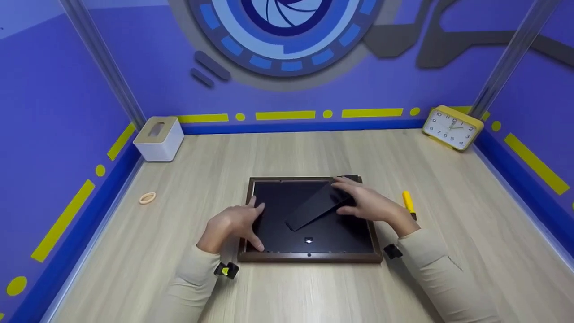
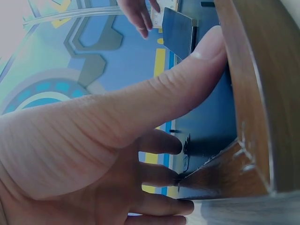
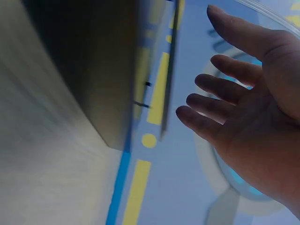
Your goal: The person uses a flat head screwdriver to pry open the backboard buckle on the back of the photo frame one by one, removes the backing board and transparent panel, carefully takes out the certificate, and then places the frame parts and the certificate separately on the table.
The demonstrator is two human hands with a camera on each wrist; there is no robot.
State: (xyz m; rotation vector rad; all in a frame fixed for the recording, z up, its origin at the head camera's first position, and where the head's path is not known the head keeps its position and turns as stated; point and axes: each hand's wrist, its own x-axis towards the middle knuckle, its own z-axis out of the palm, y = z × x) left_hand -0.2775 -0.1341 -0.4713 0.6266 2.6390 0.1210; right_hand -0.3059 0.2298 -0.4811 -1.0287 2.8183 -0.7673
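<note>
A brown picture frame (image 1: pixel 309 257) lies back side up on the table, its black backboard (image 1: pixel 276 204) inside the rim. From the backboard a black easel leg (image 1: pixel 311 208) slants up, tilted away from the board in the left wrist view. My left hand (image 1: pixel 231 224) rests at the frame's left side. Its thumb touches the backboard beside the inner edge, and its fingers spread toward the upper left. Over the leg's upper right end is my right hand (image 1: pixel 372 204), fingers extended. The right wrist view shows that hand (image 3: pixel 248 98) apart from the leg, holding nothing.
To the right of the frame lies a yellow-and-black tool or marker (image 1: pixel 408 202). A light ring (image 1: pixel 147 198) is at the left. A tissue box (image 1: pixel 159 141) and a yellow alarm clock (image 1: pixel 453 127) stand in the back corners. Blue walls surround the wooden table (image 1: pixel 287 291).
</note>
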